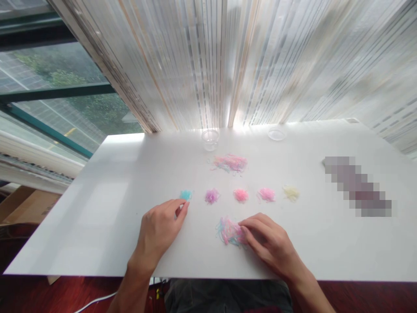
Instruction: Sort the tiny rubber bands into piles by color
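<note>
My left hand [163,226] is at the near edge of a small pile of blue rubber bands [186,194], thumb and forefinger pinched together. Whatever lies between those fingertips is too small to make out. At a loose pile of mixed pastel rubber bands [230,230], my right hand [269,241] pinches bands along the pile's right side. Single-colour piles continue the row to the right of the blue one: purple bands [212,196], coral-pink bands [241,195], pink bands [266,194] and pale yellow bands [291,193].
Behind the row lies another mixed heap of rubber bands [230,163]. A clear round container [210,140] and a clear lid [276,134] are near the white table's [97,208] back edge. A blurred-out object [356,187] lies at right. Striped curtains [208,65] hang behind.
</note>
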Tool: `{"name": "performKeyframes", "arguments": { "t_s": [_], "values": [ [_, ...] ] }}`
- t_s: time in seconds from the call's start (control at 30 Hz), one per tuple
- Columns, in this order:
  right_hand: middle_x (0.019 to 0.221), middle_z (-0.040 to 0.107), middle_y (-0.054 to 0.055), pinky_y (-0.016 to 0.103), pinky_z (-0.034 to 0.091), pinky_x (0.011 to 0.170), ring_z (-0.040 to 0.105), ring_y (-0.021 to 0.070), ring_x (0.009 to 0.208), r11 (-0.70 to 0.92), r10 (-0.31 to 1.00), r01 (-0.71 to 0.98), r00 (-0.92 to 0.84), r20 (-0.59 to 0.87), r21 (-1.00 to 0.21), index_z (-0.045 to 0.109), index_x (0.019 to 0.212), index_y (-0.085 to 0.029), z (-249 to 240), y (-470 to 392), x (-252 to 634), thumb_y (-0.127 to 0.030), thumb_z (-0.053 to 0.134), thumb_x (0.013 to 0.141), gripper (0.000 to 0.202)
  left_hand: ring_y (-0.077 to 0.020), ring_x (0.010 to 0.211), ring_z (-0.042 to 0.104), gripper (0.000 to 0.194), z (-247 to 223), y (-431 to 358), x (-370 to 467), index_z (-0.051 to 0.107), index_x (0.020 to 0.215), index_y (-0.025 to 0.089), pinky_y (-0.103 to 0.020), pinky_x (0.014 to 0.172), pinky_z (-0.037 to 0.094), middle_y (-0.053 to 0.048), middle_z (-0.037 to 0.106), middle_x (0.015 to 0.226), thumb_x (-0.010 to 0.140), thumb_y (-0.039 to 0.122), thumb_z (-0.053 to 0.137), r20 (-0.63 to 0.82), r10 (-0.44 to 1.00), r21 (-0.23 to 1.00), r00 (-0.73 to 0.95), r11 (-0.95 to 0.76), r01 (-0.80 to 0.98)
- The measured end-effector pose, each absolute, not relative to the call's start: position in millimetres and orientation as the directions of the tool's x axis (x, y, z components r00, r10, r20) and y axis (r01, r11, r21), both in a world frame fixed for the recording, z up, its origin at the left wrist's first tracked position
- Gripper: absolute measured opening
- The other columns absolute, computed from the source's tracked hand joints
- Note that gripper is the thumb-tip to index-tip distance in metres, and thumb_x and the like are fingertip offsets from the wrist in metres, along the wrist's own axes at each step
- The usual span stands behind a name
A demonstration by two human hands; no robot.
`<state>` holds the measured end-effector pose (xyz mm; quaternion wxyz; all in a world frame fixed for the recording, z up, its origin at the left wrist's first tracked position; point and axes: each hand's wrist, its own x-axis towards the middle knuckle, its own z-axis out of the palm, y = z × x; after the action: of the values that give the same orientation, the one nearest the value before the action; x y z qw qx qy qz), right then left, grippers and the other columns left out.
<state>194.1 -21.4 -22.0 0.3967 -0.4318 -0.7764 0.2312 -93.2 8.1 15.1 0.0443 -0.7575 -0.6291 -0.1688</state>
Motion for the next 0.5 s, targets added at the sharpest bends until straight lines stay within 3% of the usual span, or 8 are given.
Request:
{"name": "performKeyframes", "arguments": {
  "t_s": [0.13, 0.37, 0.5],
  "values": [
    [0.087, 0.07, 0.004, 0.031, 0.054, 0.07, 0.067, 0.0176, 0.078, 0.513, 0.858, 0.486, -0.303, 0.414, -0.707, 0.068, 0.102, -0.022, -22.4, -21.9, 194.3, -0.014, 0.057, 0.102, 0.014, -0.0175, 0.055, 0.065, 0.019, 11.1, 8.4, -84.7, 0.078, 0.091, 0.024, -0.026, 0.053, 0.035, 0.002, 0.072, 0.064, 0.097, 0.028, 0.061, 0.275, 0.944, 0.093, 0.181, -0.213, 0.973],
    [0.086, 0.071, 0.005, 0.032, 0.054, 0.069, 0.066, 0.0184, 0.078, 0.519, 0.855, 0.488, -0.308, 0.418, -0.701, 0.069, 0.102, -0.023, -22.4, -22.1, 194.4, -0.015, 0.057, 0.101, 0.014, -0.0171, 0.054, 0.062, 0.02, 11.8, 13.3, -86.1, 0.077, 0.088, 0.024, -0.027, 0.053, 0.029, 0.002, 0.067, 0.061, 0.097, 0.029, 0.06, 0.375, 0.915, 0.038, 0.147, -0.173, 0.984],
    [0.086, 0.071, 0.004, 0.032, 0.054, 0.069, 0.067, 0.0187, 0.077, 0.524, 0.852, 0.494, -0.311, 0.422, -0.694, 0.069, 0.101, -0.023, -21.6, -21.6, 194.3, -0.015, 0.057, 0.101, 0.014, -0.0165, 0.051, 0.058, 0.021, 11.4, 15.5, -87.6, 0.075, 0.082, 0.024, -0.027, 0.053, 0.025, 0.001, 0.064, 0.059, 0.096, 0.029, 0.06, 0.327, 0.937, 0.04, 0.126, -0.147, 0.988]
  ]
}}
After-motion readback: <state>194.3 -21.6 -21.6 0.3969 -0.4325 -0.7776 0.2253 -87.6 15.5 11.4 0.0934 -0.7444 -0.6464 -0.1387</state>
